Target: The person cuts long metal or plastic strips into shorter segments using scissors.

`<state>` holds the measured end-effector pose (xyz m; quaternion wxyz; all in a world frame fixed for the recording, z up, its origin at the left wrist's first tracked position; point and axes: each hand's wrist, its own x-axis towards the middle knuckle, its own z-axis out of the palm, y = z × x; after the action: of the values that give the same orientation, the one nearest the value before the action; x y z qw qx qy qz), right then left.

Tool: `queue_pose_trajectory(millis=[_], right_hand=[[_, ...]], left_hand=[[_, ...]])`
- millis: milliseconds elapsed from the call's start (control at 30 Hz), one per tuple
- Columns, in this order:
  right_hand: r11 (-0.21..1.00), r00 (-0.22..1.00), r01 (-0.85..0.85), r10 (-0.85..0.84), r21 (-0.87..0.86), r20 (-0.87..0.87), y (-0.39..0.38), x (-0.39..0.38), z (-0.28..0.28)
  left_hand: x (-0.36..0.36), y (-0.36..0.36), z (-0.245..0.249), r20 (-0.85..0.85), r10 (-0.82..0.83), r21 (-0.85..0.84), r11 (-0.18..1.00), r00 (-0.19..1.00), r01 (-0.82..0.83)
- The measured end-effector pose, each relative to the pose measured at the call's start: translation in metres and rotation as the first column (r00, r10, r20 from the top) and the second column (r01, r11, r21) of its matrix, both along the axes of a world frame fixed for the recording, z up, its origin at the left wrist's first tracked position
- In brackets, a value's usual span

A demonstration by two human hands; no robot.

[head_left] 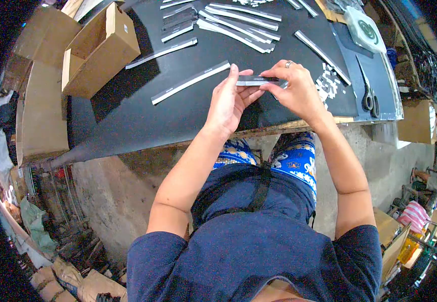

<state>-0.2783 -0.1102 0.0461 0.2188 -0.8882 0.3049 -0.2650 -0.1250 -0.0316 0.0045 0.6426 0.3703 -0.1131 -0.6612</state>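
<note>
Left hand point(231, 98) and right hand point(295, 86) both hold one short dark strip point(257, 80), lifted just above the near edge of the black table point(128, 108), close to the body. The left fingers point(238, 75) are pinched shut on its left end. The right fingers point(274, 84) are curled closed over its right part, with a ring point(289, 64) on one finger. Gripping both ends probably keeps the strip flat and level for close work. Longer loose strips point(191, 82) lie flat just beyond the hands, with more stacked further back point(238, 22), likely laid out within reach. An open cardboard box point(97, 48) sits on the left. Scissors point(368, 95) and small white bits point(329, 83) lie on the right.
</note>
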Motion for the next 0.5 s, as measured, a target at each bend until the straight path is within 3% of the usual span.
queue_pose_trajectory(millis=[200, 333, 500], right_hand=[[0.997, 0.999, -0.017, 0.021, -0.07, 0.05, 0.002, -0.001, 0.002], [1.0, 0.999, -0.021, 0.021, -0.016, 0.035, 0.002, -0.006, 0.007], [0.997, 1.0, -0.013, 0.012, -0.081, -0.008, 0.001, -0.012, 0.003]], left_hand=[[0.006, 0.001, -0.001, 0.019, -0.081, -0.01, 0.997, 0.997, 0.081], [0.004, 0.003, 0.001, 0.01, -0.058, -0.034, 0.998, 0.998, 0.058], [0.005, 0.003, 0.001, -0.003, -0.042, -0.023, 0.999, 0.999, 0.042]])
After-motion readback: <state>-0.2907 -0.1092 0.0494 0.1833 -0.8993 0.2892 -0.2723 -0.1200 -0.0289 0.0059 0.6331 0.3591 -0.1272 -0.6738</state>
